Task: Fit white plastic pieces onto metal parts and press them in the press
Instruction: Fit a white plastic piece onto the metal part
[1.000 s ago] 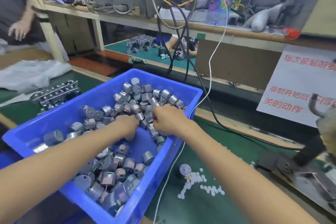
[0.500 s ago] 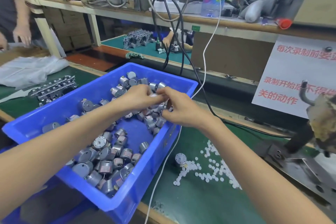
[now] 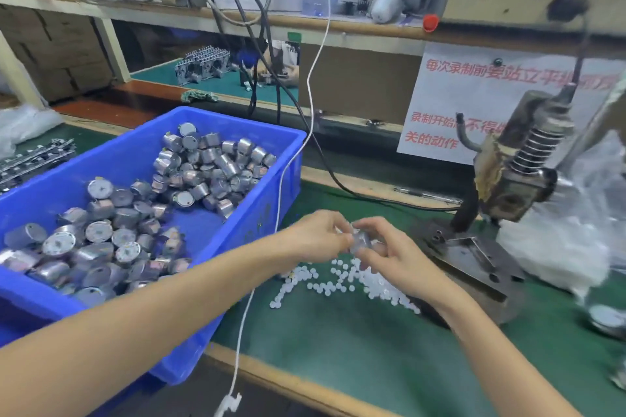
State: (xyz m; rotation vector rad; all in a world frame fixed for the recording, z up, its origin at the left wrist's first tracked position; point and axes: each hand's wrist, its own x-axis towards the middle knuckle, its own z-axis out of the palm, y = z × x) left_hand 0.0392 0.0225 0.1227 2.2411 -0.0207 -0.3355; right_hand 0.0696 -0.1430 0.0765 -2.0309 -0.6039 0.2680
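Green worktop point(image 3: 338, 349) w/ a cluttered shelf behind, head view only: blue bin point(image 3: 237, 230) at left holds loose metal parts point(image 3: 210, 166), press point(image 3: 518, 179) stands at right, white plastic pieces point(image 3: 338, 278) lie scattered btwn them.

Both hands meet above that scatter, clear of the worktop. Right hand point(image 3: 389, 254) has its fingers curled round one metal part point(image 3: 360, 242). Left hand point(image 3: 315, 237) pinches at the part's left end w/ thumb and fingertips. Too blurred to tell if a white piece sits in that pinch.

Risks, as I judge them:
- a small white piece could slip from the pinch and drop into the scatter, b/c it's tiny and the grip is fingertip-only
- piece could seat crooked, and the press would then prob crush or jam it
- white cable point(image 3: 281, 179) hangs over the bin wall just beside the left forearm, so a sweep toward the press could snag it

Orientation: held part is a short squat can, so its axis is barely longer than its width. It seems to lie on its side, axis approx left-right, one end facing the left hand; blur keeps this unsure
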